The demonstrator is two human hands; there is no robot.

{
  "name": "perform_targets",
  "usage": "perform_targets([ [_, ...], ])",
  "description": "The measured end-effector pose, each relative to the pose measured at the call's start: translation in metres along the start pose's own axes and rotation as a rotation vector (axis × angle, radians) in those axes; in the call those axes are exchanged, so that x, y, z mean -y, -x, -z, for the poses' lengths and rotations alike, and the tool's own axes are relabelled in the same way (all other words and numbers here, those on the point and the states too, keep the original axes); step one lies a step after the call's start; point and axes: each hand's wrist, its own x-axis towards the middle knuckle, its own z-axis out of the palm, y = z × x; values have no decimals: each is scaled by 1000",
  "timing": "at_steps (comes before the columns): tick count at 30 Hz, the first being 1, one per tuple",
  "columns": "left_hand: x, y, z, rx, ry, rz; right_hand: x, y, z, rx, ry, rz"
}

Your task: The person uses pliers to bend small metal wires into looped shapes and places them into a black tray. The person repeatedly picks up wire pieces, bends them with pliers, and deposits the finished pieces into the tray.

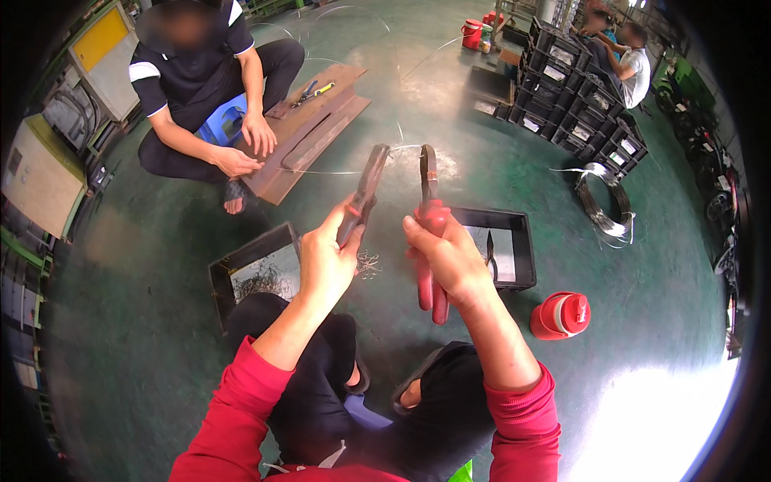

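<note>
My right hand (451, 259) is closed round the red handles of a pair of pliers (430, 173), jaws pointing away from me. In my left hand (328, 251) is a second gripping tool, dark pliers (373, 178) with some red near the grip; its handles are mostly hidden by my fingers. A thin piece of wire (408, 146) spans the gap between the two tool tips. Below my hands, a small heap of bent wire pieces (368, 263) lies on the floor. More bent wires (261, 279) fill part of a black bin (215, 283) on the left.
Another black bin (531, 249) holds a dark tool at right, near a red jug (560, 316). A wire coil (593, 210) lies by stacked black crates (554, 88). Ahead left, a seated co-worker (193, 80) handles wire beside a rusty steel beam (309, 145) with pliers on it.
</note>
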Motion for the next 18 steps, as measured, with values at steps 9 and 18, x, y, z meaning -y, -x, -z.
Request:
perform_targets([
  [9,12,-1,-2,-64,-48,-135,-2,-4,-9,-10,32,2],
  [18,11,2,-1,-81,-199,-222,-3,-3,-10,6,86,-7],
])
